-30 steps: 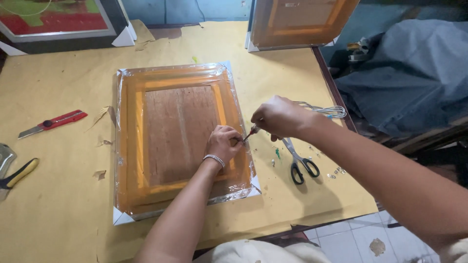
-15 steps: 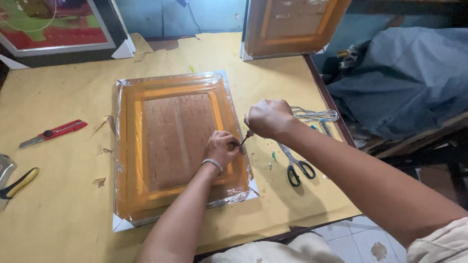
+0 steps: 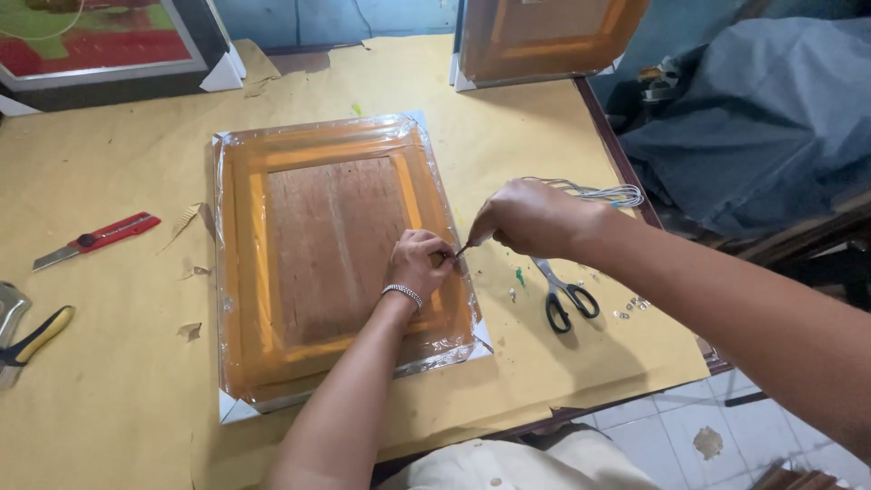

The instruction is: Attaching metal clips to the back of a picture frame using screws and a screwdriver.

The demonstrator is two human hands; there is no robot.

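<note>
On glossy plastic-wrapped wooden frame [image 3: 336,259], both hands [image 3: 419,263] pinch a thin tool [image 3: 464,249].

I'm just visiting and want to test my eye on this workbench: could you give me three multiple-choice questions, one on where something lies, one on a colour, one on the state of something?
1. Where do the scissors lie?
A. on the wrapped frame
B. on the paper-covered table, beside the frame's edge nearest the right hand
C. on the floor

2. What colour is the utility knife?
A. red
B. blue
C. white

3. What state is the wooden frame in?
A. bare
B. broken in two
C. wrapped in clear plastic film

Answers: 1 B, they lie on the table below the right hand. 2 A, its handle is red. 3 C, shiny creased film covers it under the left hand.
</note>
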